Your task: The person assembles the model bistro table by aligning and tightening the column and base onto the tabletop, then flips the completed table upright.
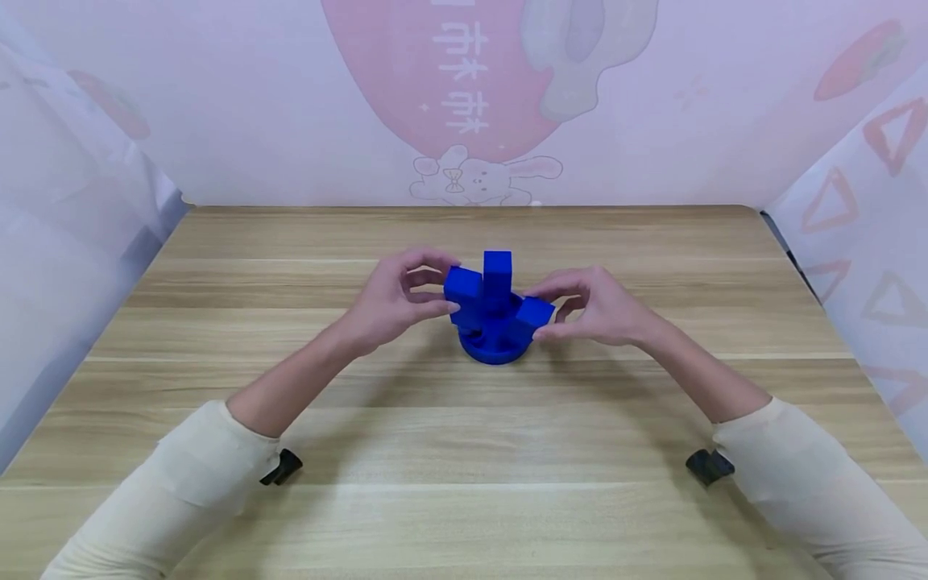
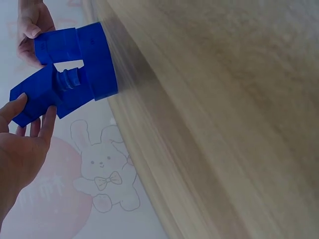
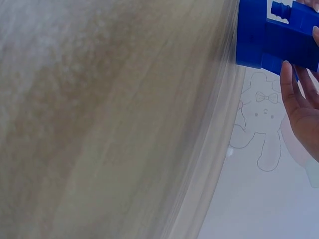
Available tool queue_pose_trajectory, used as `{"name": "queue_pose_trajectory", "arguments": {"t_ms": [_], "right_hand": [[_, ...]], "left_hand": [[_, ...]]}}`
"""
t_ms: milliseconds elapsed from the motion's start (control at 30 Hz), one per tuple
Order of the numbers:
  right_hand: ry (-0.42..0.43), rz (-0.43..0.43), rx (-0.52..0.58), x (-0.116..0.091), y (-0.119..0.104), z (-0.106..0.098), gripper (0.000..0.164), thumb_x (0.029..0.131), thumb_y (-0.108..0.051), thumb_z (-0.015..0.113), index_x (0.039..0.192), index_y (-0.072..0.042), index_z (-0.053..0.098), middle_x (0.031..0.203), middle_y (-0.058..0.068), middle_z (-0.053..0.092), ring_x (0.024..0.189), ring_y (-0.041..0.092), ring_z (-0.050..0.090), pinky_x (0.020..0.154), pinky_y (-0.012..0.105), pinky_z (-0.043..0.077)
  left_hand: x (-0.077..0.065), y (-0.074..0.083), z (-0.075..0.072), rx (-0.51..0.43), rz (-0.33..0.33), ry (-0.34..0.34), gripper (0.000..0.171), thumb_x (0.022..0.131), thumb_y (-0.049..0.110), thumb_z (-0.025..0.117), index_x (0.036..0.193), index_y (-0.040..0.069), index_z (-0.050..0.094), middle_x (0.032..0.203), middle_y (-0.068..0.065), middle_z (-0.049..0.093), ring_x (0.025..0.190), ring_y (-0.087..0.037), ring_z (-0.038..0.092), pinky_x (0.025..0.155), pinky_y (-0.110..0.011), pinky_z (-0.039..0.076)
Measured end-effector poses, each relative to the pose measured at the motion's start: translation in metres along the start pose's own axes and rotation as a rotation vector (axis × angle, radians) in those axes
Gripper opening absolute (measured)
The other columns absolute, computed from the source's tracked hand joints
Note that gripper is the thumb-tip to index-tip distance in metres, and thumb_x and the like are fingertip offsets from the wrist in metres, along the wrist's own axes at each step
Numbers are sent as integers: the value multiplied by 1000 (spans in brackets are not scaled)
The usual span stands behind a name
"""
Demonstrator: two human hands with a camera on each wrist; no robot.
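And here are both hands at work: the left hand (image 1: 387,306) pinches the left block (image 1: 464,283), fingers parted just its width from the thumb; the right hand (image 1: 605,310) pinches the right block (image 1: 535,312) likewise. Between them rises an upright block (image 1: 498,274). Below, the round blue base (image 1: 495,353) sits mid-desk (image 1: 464,483), nearer the far edge, roughly midway between the side edges.

Head pic bright w/ soft shadows on table (image 1: 493,483), wrist pics dimmer, foregrounds blurry.

Matt plastic blocks (image 1: 497,276), wood-grain tabletop (image 1: 500,451)
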State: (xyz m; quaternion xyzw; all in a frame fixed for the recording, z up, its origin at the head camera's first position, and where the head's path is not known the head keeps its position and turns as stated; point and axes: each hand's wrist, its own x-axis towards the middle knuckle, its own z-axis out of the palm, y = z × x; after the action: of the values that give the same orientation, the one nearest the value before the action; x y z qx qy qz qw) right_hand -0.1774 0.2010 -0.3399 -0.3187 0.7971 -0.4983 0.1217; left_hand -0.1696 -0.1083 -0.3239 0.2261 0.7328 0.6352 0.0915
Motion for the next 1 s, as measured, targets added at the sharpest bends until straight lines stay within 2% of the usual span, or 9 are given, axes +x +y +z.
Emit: {"name": "queue_pose_trajectory", "arguments": {"t_ms": [100, 233, 467, 600, 800, 1000], "right_hand": [[0, -1, 2, 0, 0, 0, 48, 78, 3, 88, 123, 9, 71, 121, 18, 72, 97, 21, 70, 78, 36, 63], [1, -5, 4, 0, 1, 0, 48, 78, 3, 88, 123, 9, 71, 121, 19, 72, 96, 20, 70, 78, 35, 63], [1, -6, 7, 0, 0, 0, 48, 78, 5, 87, 123, 10, 71, 120, 19, 72, 95, 19, 70, 78, 34, 63], [1, -6, 10, 0, 0, 0, 48, 78, 5, 87, 123, 10, 70, 120, 20, 72, 95, 19, 70, 78, 34, 63], [1, -4, 3, -1, 1, 0, 48, 79, 4, 87, 123, 9, 71, 121, 19, 72, 97, 21, 70, 79, 35, 63], [1, -11, 5, 0, 1, -1, 48, 79, 3, 88, 123, 9, 71, 122, 20, 72, 98, 22, 70, 79, 34, 63]], "left_hand": [[0, -5, 2, -28, 1, -3, 46, 84, -20, 72, 127, -11, 59, 123, -16, 61, 112, -30, 66, 93, -34, 59], [0, -11, 2, -34, -35, -8, 47, 83, -22, 71, 126, -12, 55, 121, -15, 59, 113, -31, 64, 92, -33, 59], [1, -17, -1, 0, -64, -53, 48, 81, -25, 71, 124, -12, 53, 124, -19, 58, 112, -32, 63, 91, -33, 60], [2, -18, -2, 38, -78, -60, 50, 80, -20, 76, 124, -10, 55, 124, -19, 59, 112, -31, 63, 92, -35, 60], [2, -13, 0, 79, -163, -10, 47, 87, -1, 81, 127, -4, 57, 126, -15, 62, 111, -30, 65, 94, -33, 58], [4, -8, 9, 128, -164, 56, 43, 85, 6, 86, 118, -2, 60, 117, -15, 64, 105, -29, 69, 92, -34, 59]]}}
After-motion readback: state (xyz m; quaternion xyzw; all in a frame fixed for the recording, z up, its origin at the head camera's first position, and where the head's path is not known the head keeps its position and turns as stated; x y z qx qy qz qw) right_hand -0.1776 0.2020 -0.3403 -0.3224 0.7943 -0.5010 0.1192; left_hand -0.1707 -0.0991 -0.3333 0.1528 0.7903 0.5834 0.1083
